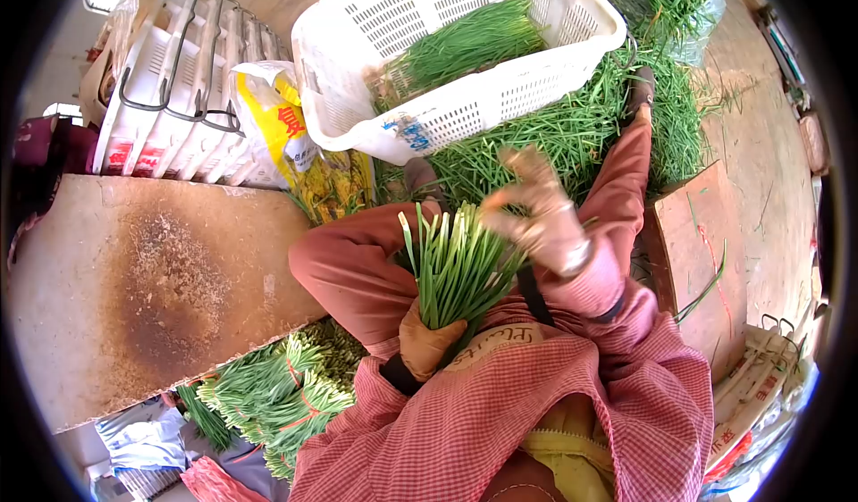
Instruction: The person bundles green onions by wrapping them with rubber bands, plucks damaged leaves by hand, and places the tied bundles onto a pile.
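My left hand point(427, 341) is wrapped round a bunch of garlic chives point(456, 270) at my lap, with the pale cut ends pointing up and away from me. My right hand point(545, 216) is raised just right of those ends. It is blurred, but its fingers look apart, with nothing visible between them and something orange on one finger. Beyond my legs, a heap of loose chives point(545, 136) covers the floor. A white plastic basket point(474, 100) stands past it, holding a laid-out bundle of chives point(469, 42).
At my left is a stained board point(170, 279). Tied chive bundles point(286, 386) lie below it. A yellow printed bag point(313, 158) and a white crate point(179, 82) stand further off. At my right are a cardboard box point(706, 252) and a chive-filled plastic bag point(693, 11).
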